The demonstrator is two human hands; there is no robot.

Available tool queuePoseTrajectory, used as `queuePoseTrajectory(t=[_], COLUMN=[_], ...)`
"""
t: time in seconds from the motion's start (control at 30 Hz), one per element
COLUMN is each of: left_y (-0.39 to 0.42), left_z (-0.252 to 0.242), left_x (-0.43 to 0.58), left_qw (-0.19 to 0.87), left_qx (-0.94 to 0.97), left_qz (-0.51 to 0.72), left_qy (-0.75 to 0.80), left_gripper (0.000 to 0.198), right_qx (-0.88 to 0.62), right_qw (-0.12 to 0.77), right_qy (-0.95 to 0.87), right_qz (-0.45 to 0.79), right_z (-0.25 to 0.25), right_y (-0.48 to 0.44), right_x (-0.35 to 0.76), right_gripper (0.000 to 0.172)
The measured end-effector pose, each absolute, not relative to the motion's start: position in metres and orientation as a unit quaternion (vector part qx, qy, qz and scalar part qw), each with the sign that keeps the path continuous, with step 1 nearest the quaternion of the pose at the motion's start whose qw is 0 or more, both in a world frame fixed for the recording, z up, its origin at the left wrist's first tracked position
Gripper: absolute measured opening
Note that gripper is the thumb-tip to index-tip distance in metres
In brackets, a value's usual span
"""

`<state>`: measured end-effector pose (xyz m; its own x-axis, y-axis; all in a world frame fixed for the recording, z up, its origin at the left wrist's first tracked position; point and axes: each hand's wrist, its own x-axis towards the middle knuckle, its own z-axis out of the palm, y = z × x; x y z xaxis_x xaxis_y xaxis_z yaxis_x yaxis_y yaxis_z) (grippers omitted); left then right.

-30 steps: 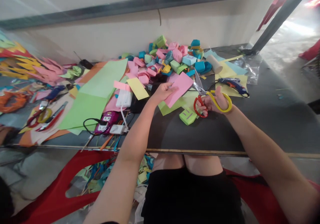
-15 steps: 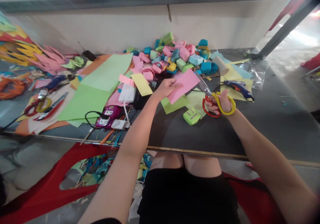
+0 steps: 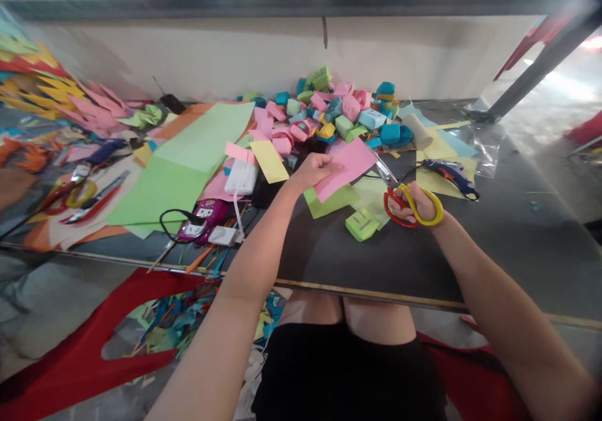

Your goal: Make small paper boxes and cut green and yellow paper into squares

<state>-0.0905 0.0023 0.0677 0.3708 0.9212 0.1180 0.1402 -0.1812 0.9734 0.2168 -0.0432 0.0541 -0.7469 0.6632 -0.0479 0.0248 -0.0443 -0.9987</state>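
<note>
Between thumb and fingers, my left hand (image 3: 314, 171) pinches a sheet of pink paper (image 3: 348, 166) above the table. My right hand (image 3: 418, 202) is in the handles of a pair of scissors (image 3: 386, 172), one loop red and the other yellow. The blades point up and left at the right edge of the pink paper; I cannot tell whether they are cutting into it. Under my hands lie a green paper sheet (image 3: 330, 201) and a pale yellow-green sheet (image 3: 374, 190). A small folded green paper block (image 3: 362, 224) with dark marks sits just in front.
Folded paper pieces (image 3: 345, 108) in several colours are heaped at the back. Right of them are a cardboard tube (image 3: 417, 131) and a blue glue gun (image 3: 450, 177). A purple power strip (image 3: 207, 217), a white adapter (image 3: 241, 176) and large green sheets (image 3: 176, 182) lie left.
The scissors' handles have turned slightly and the blades look closer together. The pink paper stays in my left hand, and the whole view has shifted a little.
</note>
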Motion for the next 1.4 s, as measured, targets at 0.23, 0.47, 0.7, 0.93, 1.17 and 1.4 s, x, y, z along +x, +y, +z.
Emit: queuePoseTrajectory(t=[0.23, 0.47, 0.7, 0.93, 1.17, 1.4], left_y=[-0.002, -0.007, -0.009, -0.006, -0.012, -0.016], left_z=[0.074, 0.075, 0.081, 0.074, 0.078, 0.083], left_x=[-0.077, -0.07, -0.076, -0.071, -0.071, -0.07], left_qw=[0.408, 0.383, 0.373, 0.394, 0.411, 0.43], left_qx=[0.697, 0.704, 0.732, 0.712, 0.729, 0.764], left_qz=[0.457, 0.451, 0.425, 0.441, 0.418, 0.348], left_qy=[0.373, 0.394, 0.38, 0.377, 0.353, 0.332], left_gripper=[0.07, 0.081, 0.078, 0.078, 0.076, 0.073], right_qx=[-0.281, -0.305, -0.275, -0.232, -0.201, -0.193], right_qw=[0.224, 0.231, 0.241, 0.224, 0.19, 0.186], right_qy=[-0.664, -0.649, -0.665, -0.65, -0.671, -0.663], right_qz=[0.655, 0.658, 0.651, 0.689, 0.688, 0.699], right_z=[0.054, 0.051, 0.053, 0.057, 0.056, 0.057], right_y=[-0.05, -0.053, -0.054, -0.057, -0.053, -0.056], right_x=[0.212, 0.212, 0.211, 0.207, 0.21, 0.21], right_gripper=[0.071, 0.065, 0.059, 0.064, 0.067, 0.072])
